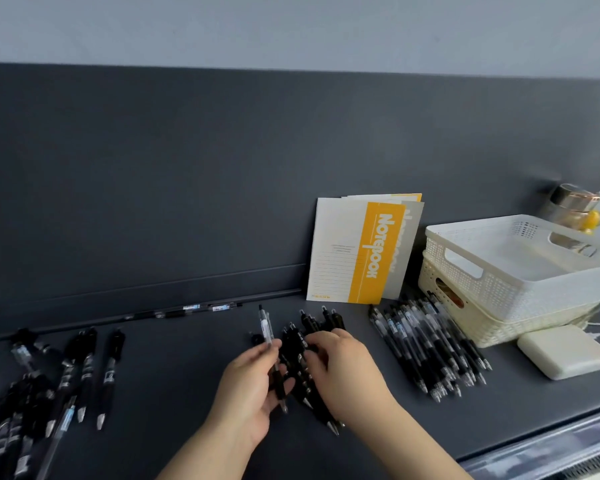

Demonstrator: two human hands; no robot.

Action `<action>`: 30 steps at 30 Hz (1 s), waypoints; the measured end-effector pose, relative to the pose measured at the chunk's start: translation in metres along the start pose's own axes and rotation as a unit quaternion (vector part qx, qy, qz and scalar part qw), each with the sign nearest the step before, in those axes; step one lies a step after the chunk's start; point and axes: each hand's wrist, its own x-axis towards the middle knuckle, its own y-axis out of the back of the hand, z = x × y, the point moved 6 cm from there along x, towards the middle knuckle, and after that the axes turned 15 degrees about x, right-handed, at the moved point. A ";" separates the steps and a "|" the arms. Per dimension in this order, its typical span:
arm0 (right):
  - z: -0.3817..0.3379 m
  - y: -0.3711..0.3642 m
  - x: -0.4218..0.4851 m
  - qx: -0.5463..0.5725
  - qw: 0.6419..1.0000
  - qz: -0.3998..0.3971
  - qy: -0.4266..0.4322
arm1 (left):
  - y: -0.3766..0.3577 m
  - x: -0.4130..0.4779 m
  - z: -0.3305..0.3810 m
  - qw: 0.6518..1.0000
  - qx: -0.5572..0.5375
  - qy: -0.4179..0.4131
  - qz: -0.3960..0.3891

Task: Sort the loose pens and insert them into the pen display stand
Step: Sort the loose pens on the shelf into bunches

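Black pens lie in groups on the dark desk. A middle pile sits under my hands. My left hand holds one clear-barrelled pen upright between thumb and fingers. My right hand rests on the middle pile with its fingers closed around several black pens. A neat row of pens lies to the right, beside the baskets. Loose pens are scattered at the left. No pen display stand is visible.
Two notebooks with yellow stripes lean against the dark back panel. Two stacked white baskets stand at the right, a cream box with cables in front of them. A few pens lie along the back ledge. The desk edge runs at lower right.
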 end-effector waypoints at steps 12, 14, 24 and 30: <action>0.049 0.087 -0.014 0.046 0.994 0.087 -0.046 | -0.095 -0.014 0.010 0.982 0.136 -0.107 -0.079; 0.074 0.114 -0.015 -0.024 0.990 0.113 -0.082 | -0.112 -0.012 0.005 0.958 0.232 -0.141 -0.093; 0.132 0.145 0.004 -0.153 0.980 0.099 -0.078 | -0.160 -0.006 -0.004 0.850 0.460 -0.224 -0.126; 0.066 0.086 0.015 -0.055 0.995 0.009 0.078 | -0.101 -0.001 0.016 0.873 0.430 -0.231 -0.023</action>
